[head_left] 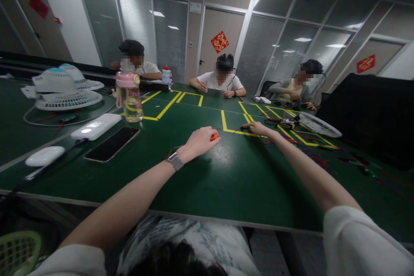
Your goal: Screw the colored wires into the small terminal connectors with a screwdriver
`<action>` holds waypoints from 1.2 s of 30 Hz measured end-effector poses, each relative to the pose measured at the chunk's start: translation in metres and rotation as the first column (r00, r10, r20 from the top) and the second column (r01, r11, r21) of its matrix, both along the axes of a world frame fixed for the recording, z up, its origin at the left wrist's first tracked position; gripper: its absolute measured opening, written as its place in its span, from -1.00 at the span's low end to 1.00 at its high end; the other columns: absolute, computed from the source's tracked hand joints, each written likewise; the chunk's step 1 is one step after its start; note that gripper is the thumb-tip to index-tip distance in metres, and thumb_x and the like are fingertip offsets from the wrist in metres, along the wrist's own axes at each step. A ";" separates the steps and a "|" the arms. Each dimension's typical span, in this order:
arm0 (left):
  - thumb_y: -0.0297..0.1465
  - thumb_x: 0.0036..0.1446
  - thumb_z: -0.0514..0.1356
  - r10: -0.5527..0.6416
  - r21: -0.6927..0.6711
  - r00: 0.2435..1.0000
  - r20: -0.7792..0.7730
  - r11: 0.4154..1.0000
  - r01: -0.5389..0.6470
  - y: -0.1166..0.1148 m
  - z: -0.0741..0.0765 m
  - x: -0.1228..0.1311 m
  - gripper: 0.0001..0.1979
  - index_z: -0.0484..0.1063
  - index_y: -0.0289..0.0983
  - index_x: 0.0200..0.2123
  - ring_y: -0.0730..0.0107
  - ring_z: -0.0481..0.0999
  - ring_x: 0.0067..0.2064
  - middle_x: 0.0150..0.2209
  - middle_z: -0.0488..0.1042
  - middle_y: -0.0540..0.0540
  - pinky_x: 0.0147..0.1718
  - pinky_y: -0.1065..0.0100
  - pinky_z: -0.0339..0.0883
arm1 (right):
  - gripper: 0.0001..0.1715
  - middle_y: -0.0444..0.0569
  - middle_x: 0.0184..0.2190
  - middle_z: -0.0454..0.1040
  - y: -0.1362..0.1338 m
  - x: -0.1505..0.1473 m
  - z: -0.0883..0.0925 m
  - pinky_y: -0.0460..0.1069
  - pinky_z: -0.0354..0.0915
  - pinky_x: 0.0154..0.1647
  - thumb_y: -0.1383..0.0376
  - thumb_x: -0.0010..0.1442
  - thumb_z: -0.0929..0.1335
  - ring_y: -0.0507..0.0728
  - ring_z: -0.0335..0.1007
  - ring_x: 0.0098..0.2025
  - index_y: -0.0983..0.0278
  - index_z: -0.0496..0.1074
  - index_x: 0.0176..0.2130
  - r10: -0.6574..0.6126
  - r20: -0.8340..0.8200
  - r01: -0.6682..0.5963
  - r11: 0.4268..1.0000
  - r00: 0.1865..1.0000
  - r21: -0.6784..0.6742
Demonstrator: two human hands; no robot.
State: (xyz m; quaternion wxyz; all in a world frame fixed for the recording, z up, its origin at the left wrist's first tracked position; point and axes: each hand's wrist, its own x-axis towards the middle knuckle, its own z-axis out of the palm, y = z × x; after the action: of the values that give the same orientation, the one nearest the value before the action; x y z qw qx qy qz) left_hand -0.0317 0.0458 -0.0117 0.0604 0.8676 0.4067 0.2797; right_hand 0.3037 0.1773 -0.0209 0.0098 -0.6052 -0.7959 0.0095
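Note:
My left hand (201, 140), with a watch on its wrist, is closed over the green table (207, 185). A small orange object (214, 137) pokes out of its fingers; its kind is mostly hidden. Further right, my right hand (258, 128) has its fingertips closed on a small dark part (246, 127) at the yellow tape outline (231, 131). A thin red wire (237, 131) runs out beside that part. Thin wires (170, 153) lie by my left wrist.
On the left are a phone (113, 144), a white power bank (97, 127), a white case (45, 155), fans (67, 88) and a bottle (132, 103). Tangled wires (318, 159) and a fan grille (320, 124) lie right, near a black bulk (375, 116). Several people sit opposite.

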 end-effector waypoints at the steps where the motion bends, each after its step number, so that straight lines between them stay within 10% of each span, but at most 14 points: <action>1: -0.17 0.24 0.03 -0.002 -0.003 1.000 0.000 1.000 0.002 0.000 0.000 0.000 -0.67 0.50 -0.24 -0.24 0.32 0.48 -0.29 -0.26 0.48 -0.09 -0.34 0.36 0.27 | -0.27 -0.09 -0.03 0.55 -0.002 -0.003 -0.001 0.01 0.28 0.08 0.54 -0.04 0.18 0.17 0.42 0.02 0.17 0.49 0.06 0.046 -0.021 -0.046 0.999 0.999 0.004; 17: -0.19 0.24 0.04 0.000 0.025 0.999 0.041 1.000 -0.001 -0.001 0.002 0.002 -0.68 0.51 -0.23 -0.22 0.31 0.50 -0.27 -0.25 0.49 -0.10 -0.29 0.35 0.32 | -0.28 0.06 0.10 0.34 -0.093 -0.078 -0.025 0.21 0.18 0.22 0.57 0.05 0.17 0.21 0.29 0.15 0.14 0.41 0.12 0.538 -0.291 -0.508 0.843 0.791 0.178; 36: -0.27 0.24 0.04 0.028 0.098 0.992 0.127 0.994 -0.041 -0.006 0.008 0.004 -0.73 0.50 -0.24 -0.25 0.34 0.50 -0.28 -0.26 0.51 -0.09 -0.29 0.37 0.33 | -0.71 0.08 0.23 0.22 -0.140 -0.112 -0.027 0.15 0.18 0.23 0.38 0.33 0.15 0.16 0.19 0.24 0.21 0.37 -0.08 0.561 -0.414 -0.545 0.821 0.717 0.171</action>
State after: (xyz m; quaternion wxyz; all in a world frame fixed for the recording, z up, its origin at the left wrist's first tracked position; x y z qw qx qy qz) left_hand -0.0276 0.0403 -0.0033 0.0372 0.8431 0.4025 0.3547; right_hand 0.1922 0.0378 -0.0476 0.1997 -0.3207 -0.9159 0.1358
